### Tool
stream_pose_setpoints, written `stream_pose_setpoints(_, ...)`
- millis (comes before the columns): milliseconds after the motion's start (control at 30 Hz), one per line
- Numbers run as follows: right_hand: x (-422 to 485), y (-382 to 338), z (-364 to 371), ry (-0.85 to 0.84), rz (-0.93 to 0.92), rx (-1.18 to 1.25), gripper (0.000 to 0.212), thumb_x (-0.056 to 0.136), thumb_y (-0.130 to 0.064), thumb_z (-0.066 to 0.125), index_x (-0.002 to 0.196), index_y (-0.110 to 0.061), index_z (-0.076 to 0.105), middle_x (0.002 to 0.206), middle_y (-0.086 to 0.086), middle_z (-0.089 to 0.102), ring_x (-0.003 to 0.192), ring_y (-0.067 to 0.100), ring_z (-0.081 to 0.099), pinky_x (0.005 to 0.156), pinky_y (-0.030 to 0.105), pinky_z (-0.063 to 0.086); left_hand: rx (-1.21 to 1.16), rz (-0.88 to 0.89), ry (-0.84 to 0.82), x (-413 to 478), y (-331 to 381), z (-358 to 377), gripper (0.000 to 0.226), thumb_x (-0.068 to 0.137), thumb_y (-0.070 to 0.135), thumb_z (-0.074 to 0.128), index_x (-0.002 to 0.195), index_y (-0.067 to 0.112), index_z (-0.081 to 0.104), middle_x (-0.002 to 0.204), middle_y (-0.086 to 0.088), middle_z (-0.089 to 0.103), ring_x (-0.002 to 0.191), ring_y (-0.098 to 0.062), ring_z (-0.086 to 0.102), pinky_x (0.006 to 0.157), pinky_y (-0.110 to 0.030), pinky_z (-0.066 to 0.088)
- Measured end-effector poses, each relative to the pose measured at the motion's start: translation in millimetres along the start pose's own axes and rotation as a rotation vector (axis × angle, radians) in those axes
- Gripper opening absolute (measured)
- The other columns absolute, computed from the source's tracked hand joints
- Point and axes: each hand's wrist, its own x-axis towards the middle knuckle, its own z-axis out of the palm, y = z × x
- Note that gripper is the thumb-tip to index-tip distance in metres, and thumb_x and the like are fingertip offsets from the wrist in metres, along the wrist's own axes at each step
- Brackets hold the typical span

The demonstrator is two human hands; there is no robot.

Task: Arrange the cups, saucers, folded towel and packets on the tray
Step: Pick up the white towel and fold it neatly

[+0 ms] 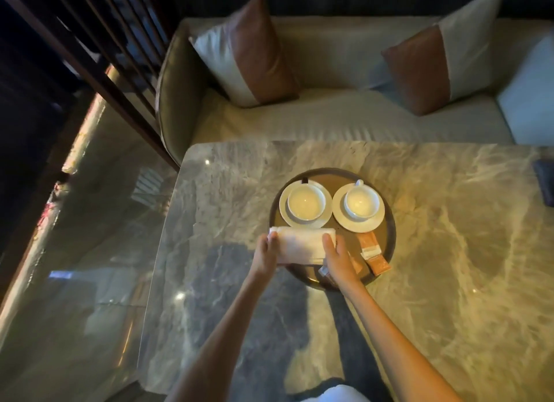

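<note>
A round dark tray lies on the marble table. At its back stand two white cups, the left cup on its saucer and the right cup on its saucer. A folded white towel lies across the tray's front left, overhanging the rim. My left hand grips its left end and my right hand rests on its right end. Orange packets lie at the front right of the tray. Another packet peeks out under my right hand.
The marble table stretches widely to the right and toward me. A dark blue object sits at the right edge. Behind the table is a beige sofa with two cushions. Dark wooden slats and a glossy floor lie to the left.
</note>
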Motion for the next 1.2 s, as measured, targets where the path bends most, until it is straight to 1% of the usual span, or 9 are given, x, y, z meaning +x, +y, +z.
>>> stream_pose_setpoints(100,6.1,16.0,25.5,0.131,-0.166,0.046,0.019,0.101,-0.034,0.05,0.121,-0.036,0.048,0.132,-0.023,0.052,0.126,0.005,0.044,0.114,0.022,0.032,-0.101,-0.072,0.0,12.1,-11.5,-8.5,0.047,0.103,0.043,0.037,0.12,0.003,0.053,0.12,-0.029,0.058,0.113,-0.043,0.06,0.09,-0.065,0.051)
stream_pose_setpoints(267,13.1,48.4,30.7,0.146,-0.097,0.074,0.045,0.103,-0.034,0.046,0.144,-0.015,0.042,0.151,0.005,0.044,0.14,0.023,0.041,0.118,0.05,0.032,-0.225,-0.159,-0.081,15.5,-22.9,1.1,0.044,0.105,0.037,0.031,0.116,0.004,0.059,0.109,-0.023,0.062,0.104,-0.037,0.062,0.086,-0.052,0.053)
stream_pose_setpoints(367,16.9,58.2,20.0,0.119,-0.045,0.132,0.04,0.103,-0.035,0.045,0.139,-0.018,0.043,0.14,0.007,0.052,0.13,0.027,0.051,0.104,0.049,0.049,-0.277,-0.18,-0.083,16.5,-27.5,13.6,0.049,0.104,0.04,0.038,0.121,-0.003,0.054,0.109,-0.021,0.057,0.102,-0.032,0.057,0.089,-0.05,0.049)
stream_pose_setpoints(500,19.4,53.0,9.5,0.093,-0.033,0.17,0.026,0.102,-0.035,0.047,0.128,-0.027,0.046,0.124,0.004,0.056,0.119,0.027,0.058,0.073,0.023,0.058,-0.238,-0.169,-0.043,20.2,-35.0,16.9,0.063,0.09,0.051,0.042,0.122,-0.002,0.054,0.109,-0.018,0.057,0.103,-0.031,0.057,0.099,-0.059,0.045)
stream_pose_setpoints(633,8.0,52.4,32.6,0.046,-0.014,0.204,0.047,0.104,-0.04,0.041,0.148,-0.023,0.035,0.15,0.0,0.042,0.138,0.02,0.042,0.115,0.046,0.037,-0.301,-0.201,0.048,25.9,-45.7,12.3,0.047,0.103,0.043,0.034,0.119,0.006,0.058,0.119,-0.028,0.062,0.113,-0.042,0.061,0.099,-0.059,0.048)
stream_pose_setpoints(767,4.9,63.1,51.0,0.109,-0.063,0.187,0.049,0.106,-0.027,0.039,0.152,-0.014,0.028,0.16,0.0,0.026,0.147,0.019,0.028,0.123,0.037,0.022,-0.309,-0.239,0.085,28.8,-45.6,16.4,0.054,0.102,0.046,0.034,0.125,0.001,0.055,0.12,-0.028,0.062,0.114,-0.04,0.061,0.102,-0.06,0.047)
stream_pose_setpoints(900,10.2,72.0,45.4,0.105,-0.137,0.156,0.043,0.106,-0.028,0.039,0.148,-0.023,0.034,0.152,0.0,0.037,0.137,0.018,0.039,0.101,0.007,0.035,-0.253,-0.196,0.095,28.8,-45.0,21.5,0.06,0.099,0.051,0.034,0.106,-0.005,0.055,0.096,-0.019,0.054,0.093,-0.03,0.056,0.092,-0.054,0.049)
stream_pose_setpoints(1067,24.6,78.8,18.3,0.085,-0.105,0.097,0.053,0.104,-0.04,0.038,0.154,-0.026,0.026,0.153,0.009,0.037,0.133,0.028,0.046,0.101,0.042,0.052,-0.083,-0.11,0.096,26.1,-48.1,27.5,0.04,0.1,0.047,0.039,0.093,0.011,0.054,0.085,0.001,0.053,0.081,-0.017,0.052,0.074,-0.035,0.046)
stream_pose_setpoints(1200,23.4,66.6,6.8,0.125,-0.079,0.127,0.036,0.103,-0.04,0.044,0.136,-0.025,0.045,0.12,0.001,0.058,0.102,0.012,0.061,0.058,0.011,0.052,0.092,-0.045,0.103,27.7,-52.9,27.3,0.038,0.101,0.04,0.042,0.091,0.008,0.06,0.077,0.008,0.056,0.072,-0.012,0.053,0.063,-0.029,0.042)
